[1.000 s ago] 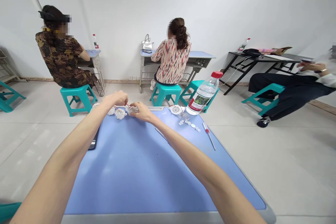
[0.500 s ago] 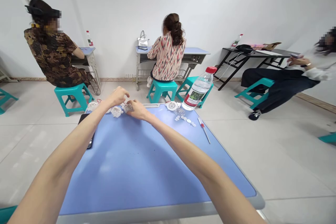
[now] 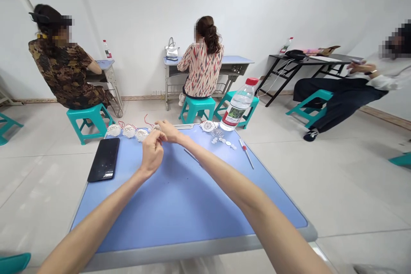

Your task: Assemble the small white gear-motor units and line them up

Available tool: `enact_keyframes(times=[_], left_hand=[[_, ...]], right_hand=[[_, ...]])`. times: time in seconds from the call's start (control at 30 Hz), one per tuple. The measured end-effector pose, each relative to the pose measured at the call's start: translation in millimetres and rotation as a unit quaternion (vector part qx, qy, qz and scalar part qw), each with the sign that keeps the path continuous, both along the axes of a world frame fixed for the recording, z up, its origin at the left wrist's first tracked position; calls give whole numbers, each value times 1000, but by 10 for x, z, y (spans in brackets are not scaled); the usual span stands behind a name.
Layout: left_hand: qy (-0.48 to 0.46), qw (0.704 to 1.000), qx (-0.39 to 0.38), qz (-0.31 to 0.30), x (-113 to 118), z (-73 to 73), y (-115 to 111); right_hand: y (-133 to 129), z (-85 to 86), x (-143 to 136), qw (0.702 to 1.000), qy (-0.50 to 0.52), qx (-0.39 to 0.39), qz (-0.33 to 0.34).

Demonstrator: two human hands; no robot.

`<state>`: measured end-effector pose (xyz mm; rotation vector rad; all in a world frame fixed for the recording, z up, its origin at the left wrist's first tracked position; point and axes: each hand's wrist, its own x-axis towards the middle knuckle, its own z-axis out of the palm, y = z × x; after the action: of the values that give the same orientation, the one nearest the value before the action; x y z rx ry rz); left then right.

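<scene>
With the right grip point(image 3: 167, 132), closed on a white part point(image 3: 156, 127) at the far edge of the table point(image 3: 144, 222), covering much of it; cannot tell how firmly. With the left grip point(image 3: 152, 153), folded nearly to a fist just beside the right, fingertips close to the same part; cannot tell whether pinching anything. To the left, see three similar discs point(image 3: 129, 131) in a row along the edge, with red wires point(image 3: 145, 119) looping up beside the held part, and nearer, a phone point(image 3: 104, 160). To the right, find a bottle point(image 3: 239, 105), a clear disc point(image 3: 218, 133), small white pieces point(image 3: 227, 143) and a screwdriver point(image 3: 246, 154). Judging by looks, likely to handle as light, stiff plastic, smooth enough to slip and perhaps apt to crack under a hard squeeze. Best taken by the rim, at two opposite sides, with a gentle pinch, keeping clear of the wires, probably limp and easily tugged loose; best not lifted by those
</scene>
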<state>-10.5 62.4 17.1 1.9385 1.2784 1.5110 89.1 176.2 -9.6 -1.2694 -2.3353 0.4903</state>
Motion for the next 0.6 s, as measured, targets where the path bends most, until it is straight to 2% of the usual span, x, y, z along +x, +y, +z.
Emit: enact_keyframes(times=[0.1,0.3,0.5,0.6], left_hand=[[-25,998,-49,-9,76,-143,-81],[-30,995,-88,-24,215,-298,35],[-42,992,-112,-37,293,-379,149],[-49,990,-129,-41,286,-418,140]], right_hand=[[-33,38,38,1000,3,-22,-1],[-120,119,201,999,39,-30,-1],[-482,155,732,993,114,28,-24],[-659,139,1074,979,151,97,-97]])
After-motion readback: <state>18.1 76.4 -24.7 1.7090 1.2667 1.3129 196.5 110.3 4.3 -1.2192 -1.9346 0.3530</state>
